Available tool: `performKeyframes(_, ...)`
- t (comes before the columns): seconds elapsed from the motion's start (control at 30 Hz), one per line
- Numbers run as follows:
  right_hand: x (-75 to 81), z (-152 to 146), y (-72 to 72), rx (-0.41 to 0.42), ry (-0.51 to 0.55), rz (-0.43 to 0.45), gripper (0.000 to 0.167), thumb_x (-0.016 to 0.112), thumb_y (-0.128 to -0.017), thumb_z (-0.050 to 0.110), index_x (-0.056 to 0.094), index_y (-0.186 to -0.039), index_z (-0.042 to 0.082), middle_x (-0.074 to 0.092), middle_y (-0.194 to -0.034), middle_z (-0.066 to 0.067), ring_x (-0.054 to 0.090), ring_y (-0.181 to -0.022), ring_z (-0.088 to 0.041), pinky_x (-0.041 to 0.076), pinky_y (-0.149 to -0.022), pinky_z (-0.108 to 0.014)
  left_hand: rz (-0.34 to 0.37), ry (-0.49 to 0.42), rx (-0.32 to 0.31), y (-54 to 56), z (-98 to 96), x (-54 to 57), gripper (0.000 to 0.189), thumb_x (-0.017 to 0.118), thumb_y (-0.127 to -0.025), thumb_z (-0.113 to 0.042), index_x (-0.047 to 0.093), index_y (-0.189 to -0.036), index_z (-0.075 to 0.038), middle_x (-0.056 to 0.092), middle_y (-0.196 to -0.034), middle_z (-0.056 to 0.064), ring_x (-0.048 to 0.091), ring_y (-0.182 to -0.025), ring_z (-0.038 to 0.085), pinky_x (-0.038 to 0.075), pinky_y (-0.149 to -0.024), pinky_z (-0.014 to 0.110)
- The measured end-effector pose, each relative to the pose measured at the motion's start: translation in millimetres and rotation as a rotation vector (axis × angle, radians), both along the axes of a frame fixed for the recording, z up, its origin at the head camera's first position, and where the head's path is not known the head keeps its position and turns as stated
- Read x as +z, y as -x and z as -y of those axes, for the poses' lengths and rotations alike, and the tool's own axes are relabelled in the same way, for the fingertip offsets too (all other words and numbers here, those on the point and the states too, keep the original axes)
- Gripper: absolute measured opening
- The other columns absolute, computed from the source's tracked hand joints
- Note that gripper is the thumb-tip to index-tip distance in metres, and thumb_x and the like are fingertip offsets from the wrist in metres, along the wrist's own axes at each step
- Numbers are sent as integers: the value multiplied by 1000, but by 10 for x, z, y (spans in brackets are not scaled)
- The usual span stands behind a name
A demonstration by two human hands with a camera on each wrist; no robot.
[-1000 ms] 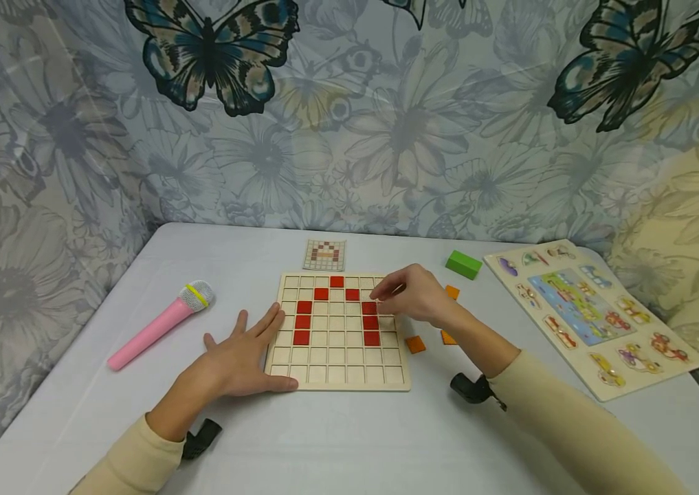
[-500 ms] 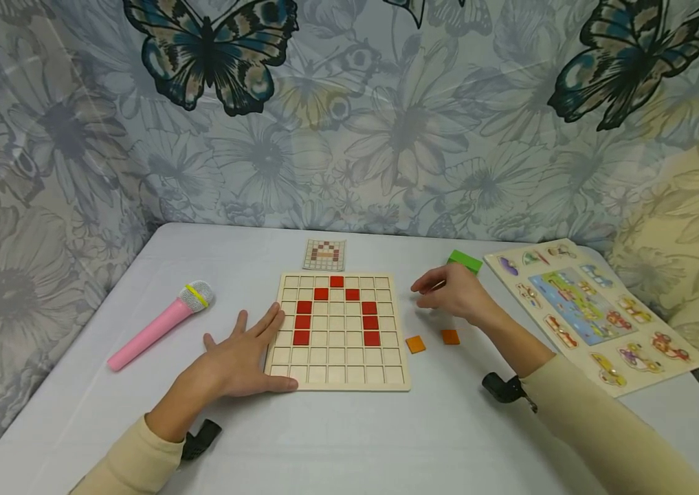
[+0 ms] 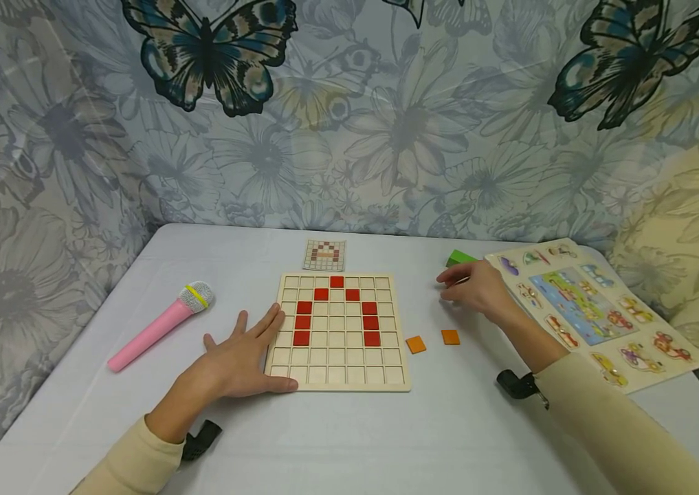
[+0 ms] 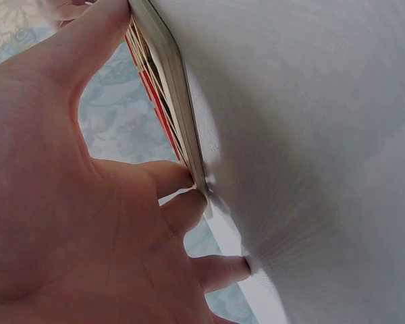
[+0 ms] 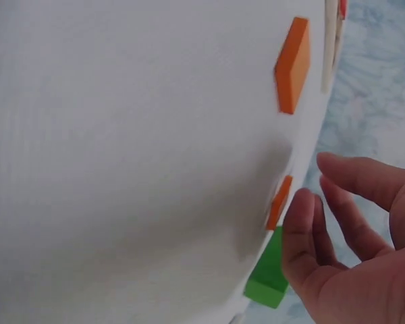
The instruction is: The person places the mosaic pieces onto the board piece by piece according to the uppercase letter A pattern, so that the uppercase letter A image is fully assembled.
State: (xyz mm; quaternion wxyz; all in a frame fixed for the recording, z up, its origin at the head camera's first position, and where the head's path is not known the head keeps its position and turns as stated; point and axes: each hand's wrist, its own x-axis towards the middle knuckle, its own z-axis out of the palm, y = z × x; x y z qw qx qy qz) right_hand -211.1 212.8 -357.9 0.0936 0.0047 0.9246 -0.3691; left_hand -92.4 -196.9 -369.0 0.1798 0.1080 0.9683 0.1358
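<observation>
My left hand (image 3: 234,357) lies spread at the left edge of a wooden grid board (image 3: 349,378); its thumb touches the near edge and its fingertips the left side. Several red square tiles (image 3: 370,322) sit in the board's cells in an arch shape. To the right of the board, my right hand (image 3: 475,289) hovers over the table, thumb and fingers parted with nothing between them. An orange tile (image 5: 279,202) lies close by its fingertips in the right wrist view, hidden behind the hand in the head view. Two more orange tiles (image 3: 451,337) lie nearer the board.
A small pattern card (image 3: 324,255) lies behind the board. Just beyond my right hand stands a green block (image 3: 459,258). A picture puzzle board (image 3: 652,337) occupies the right side, partly behind my right arm. On the left lies a pink toy microphone (image 3: 151,333).
My right hand has left the board's right columns and moved right, toward the green block, over the far orange tile's spot. My left hand has stayed still.
</observation>
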Motion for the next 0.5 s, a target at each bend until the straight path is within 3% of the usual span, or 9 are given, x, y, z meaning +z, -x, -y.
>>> performKeyframes(0.27, -39, -84, 35, -31, -4, -1, 36, 79, -88, 9, 72, -121, -1, 64, -122, -22, 59, -101, -30, 54, -72, -25, 2, 4, 0, -1, 0, 10, 124, 74, -77, -77, 14, -169, -19, 7, -177, -3, 11, -157, 55, 17, -96, 95)
performKeyframes(0.5, -78, -142, 58, -52, -3, 40, 37, 80, -86, 6, 71, -121, -1, 65, -119, -21, 59, -94, -27, 53, -73, -25, -2, 7, -3, 2, -1, 8, 124, 74, -78, -77, 14, -169, -19, 7, -177, -2, 11, -157, 56, 18, -96, 95)
